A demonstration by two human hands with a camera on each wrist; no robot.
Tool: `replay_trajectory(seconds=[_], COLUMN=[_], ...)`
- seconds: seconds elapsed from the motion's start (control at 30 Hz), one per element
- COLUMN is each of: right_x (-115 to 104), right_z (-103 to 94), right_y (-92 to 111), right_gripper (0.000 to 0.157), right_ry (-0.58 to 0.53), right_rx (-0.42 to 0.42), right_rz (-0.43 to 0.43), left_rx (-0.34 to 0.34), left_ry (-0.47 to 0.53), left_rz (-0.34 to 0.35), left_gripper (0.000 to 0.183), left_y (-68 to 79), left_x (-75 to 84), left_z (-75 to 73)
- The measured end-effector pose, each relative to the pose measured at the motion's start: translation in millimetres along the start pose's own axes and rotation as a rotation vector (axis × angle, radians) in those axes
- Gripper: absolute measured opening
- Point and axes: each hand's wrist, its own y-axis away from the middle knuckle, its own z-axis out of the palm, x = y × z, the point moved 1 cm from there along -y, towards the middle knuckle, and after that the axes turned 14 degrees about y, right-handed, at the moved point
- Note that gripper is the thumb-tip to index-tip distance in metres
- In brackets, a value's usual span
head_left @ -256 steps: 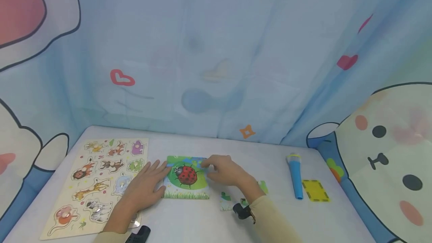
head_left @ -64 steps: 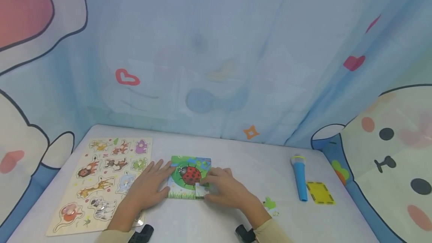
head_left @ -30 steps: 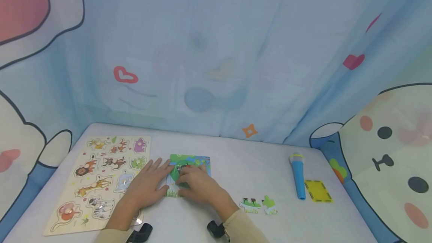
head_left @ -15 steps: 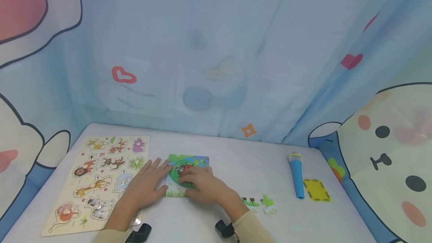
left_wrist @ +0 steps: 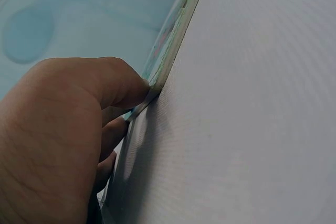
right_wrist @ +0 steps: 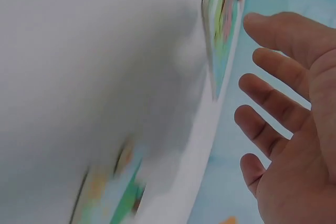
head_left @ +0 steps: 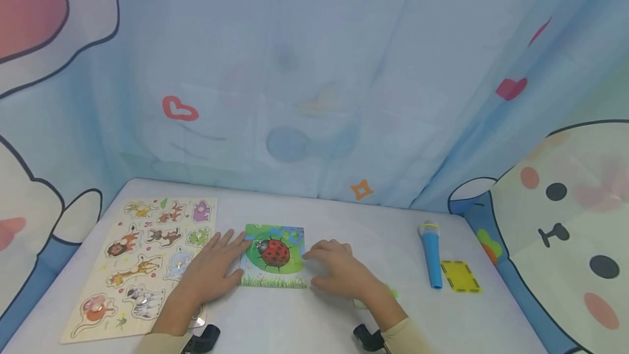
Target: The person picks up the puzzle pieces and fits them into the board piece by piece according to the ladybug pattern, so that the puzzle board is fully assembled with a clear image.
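A square ladybug jigsaw puzzle point(head_left: 273, 255) lies flat on the white table, its red beetle, green round patch and grass strip showing. My left hand point(head_left: 210, 269) rests along its left side with fingers spread; in the left wrist view the thumb and fingertips touch the corner of the puzzle point(left_wrist: 173, 51). My right hand point(head_left: 341, 271) hovers just right of the puzzle's right edge, fingers apart and holding nothing, as the right wrist view also shows. Loose puzzle pieces point(right_wrist: 107, 198) lie right of the puzzle, blurred there; in the head view my right forearm mostly covers them.
At the left, partly under my left arm, lies a wooden animal peg board point(head_left: 140, 269). On the right stand apart a blue toy microphone point(head_left: 431, 258) and a yellow square tile point(head_left: 461, 276). A printed blue curtain point(head_left: 304, 97) hangs behind the table.
A piece my right hand held over the puzzle's lower right corner has left its fingers. That hand pressed on the puzzle, then drew back right. My left hand stays at the left edge.
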Motion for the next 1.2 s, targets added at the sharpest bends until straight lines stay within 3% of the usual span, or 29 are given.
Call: replay_trajectory(seconds=[0.27,0.63,0.87,1.2], right_x=[25,46,49,47], right_z=[-0.4,9.9,10.4,9.2], right_y=[35,71,84,84], right_gripper=[0.049,0.051,0.044,0.038], right_ry=[0.044,0.07,0.043,0.034], right_rx=[-0.037,-0.169,-0.192,-0.178], right_rz=[0.126,0.264,0.26,0.238], left_rx=[-0.005,-0.003,0.003,-0.002], left_ry=[-0.023,-0.019,-0.023,-0.016], left_rz=[0.002,0.005,0.014,0.008], left_gripper=[0.061,0.06,0.06,0.06], left_y=[-0.2,0.1,-0.8,-0.5], left_x=[-1.7,-1.5,-1.1,-0.7], left_z=[0.8,0.1,-0.2,0.0])
